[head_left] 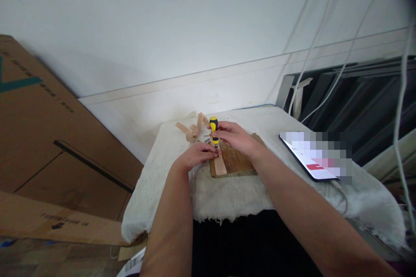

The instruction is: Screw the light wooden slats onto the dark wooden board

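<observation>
Nearest, in front of both hands, the white cloth (227,201) hangs in a frayed edge. The left hand (199,156) has its fingertips gathered at the lower end of the upright tool; whether they pinch something small there, I cannot tell. Beneath them, a pale strip (220,166) lies along the left side of a wooden board (238,162). The right hand (234,136) grips the yellow-and-black handle of the tool (213,125), just beyond the left fingertips. The step appears to be working the tool's end against the strip; the next move probably calls for an upright handle and steady left fingers. Beyond the left hand lie looped pale strips (192,132).
</observation>
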Tool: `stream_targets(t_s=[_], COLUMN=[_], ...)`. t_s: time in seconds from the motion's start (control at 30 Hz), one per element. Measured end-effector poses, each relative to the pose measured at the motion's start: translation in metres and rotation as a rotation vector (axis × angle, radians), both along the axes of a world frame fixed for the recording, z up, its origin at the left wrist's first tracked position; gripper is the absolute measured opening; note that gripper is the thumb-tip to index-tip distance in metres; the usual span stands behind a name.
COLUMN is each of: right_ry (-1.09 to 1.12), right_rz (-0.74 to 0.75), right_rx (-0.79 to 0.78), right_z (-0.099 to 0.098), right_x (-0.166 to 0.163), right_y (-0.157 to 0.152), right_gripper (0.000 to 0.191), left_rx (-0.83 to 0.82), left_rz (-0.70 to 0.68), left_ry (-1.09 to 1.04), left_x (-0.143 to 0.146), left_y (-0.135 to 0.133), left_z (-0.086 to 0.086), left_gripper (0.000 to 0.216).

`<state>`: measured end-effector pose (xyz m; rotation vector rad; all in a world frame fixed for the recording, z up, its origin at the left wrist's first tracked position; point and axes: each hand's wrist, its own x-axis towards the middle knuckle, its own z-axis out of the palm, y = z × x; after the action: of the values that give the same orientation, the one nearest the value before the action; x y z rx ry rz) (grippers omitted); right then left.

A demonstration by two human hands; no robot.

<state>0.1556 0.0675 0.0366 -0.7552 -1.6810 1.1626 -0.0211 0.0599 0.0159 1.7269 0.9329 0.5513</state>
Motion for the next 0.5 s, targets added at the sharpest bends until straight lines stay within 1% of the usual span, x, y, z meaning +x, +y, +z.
stream_targets(t_s=[0.1,0.2,0.27,0.37,0.5], right_ry=[-0.025,-0.106,-0.140,-0.097,-0.036], right_rz=[-0.033,-0.180,-0.230,-0.170,-0.075], right_rx=[0.037,0.073,0.071,0.040,-0.002], right_z=[-0.0025,-0.0074,-0.0092,-0.0072,-0.0004], right_x=[0.0002,-0.0007,-0.0015,-0.0014,0.0010], right_y=[0.0035,0.0081,0.0097,0.0082,0.0028], right_gripper=[0.021,0.031,0.035,0.032,0.019], left_rx=[-0.002,-0.015,-0.024,-0.031,-0.020], left_rz=[-0.003,0.008,0.009,-0.001,0.006], left_ry=[-0.010,0.000,0.003,-0.017,-0.019], left_x=[-0.0001,0.0001,0.0002,0.0004,0.0007], left_y=[0.0009,0.0012,0.0014,0.0021,0.0024], left_z=[-0.0012,-0.0013,-0.0014,-0.0019,-0.0018], left_gripper=[0.014,0.015,0.016,0.015,0.014])
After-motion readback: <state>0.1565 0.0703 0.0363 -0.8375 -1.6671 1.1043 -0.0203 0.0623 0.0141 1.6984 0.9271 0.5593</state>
